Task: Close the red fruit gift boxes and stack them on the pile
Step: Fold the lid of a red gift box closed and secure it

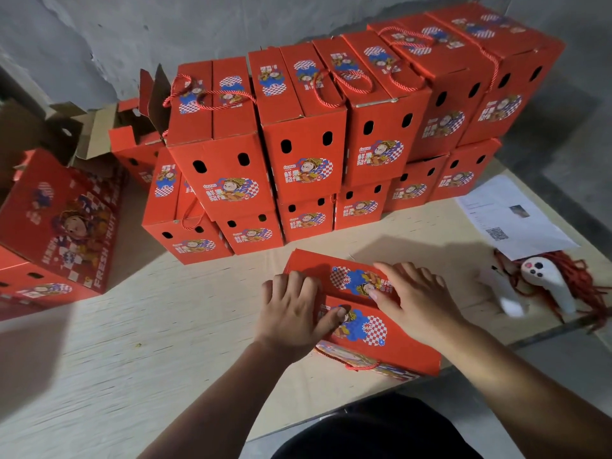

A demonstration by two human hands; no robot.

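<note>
Pressing one box (361, 309) (two hands (291, 309)) shut.

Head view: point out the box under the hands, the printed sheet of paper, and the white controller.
Box (390, 346): head view, near top flap.
Printed sheet of paper (510, 215): head view, middle of the page.
White controller (543, 279): head view, rounded body.

one head-worn wide-angle view, looking forward and steeply down at the nearby table (185, 313) from above.
</note>
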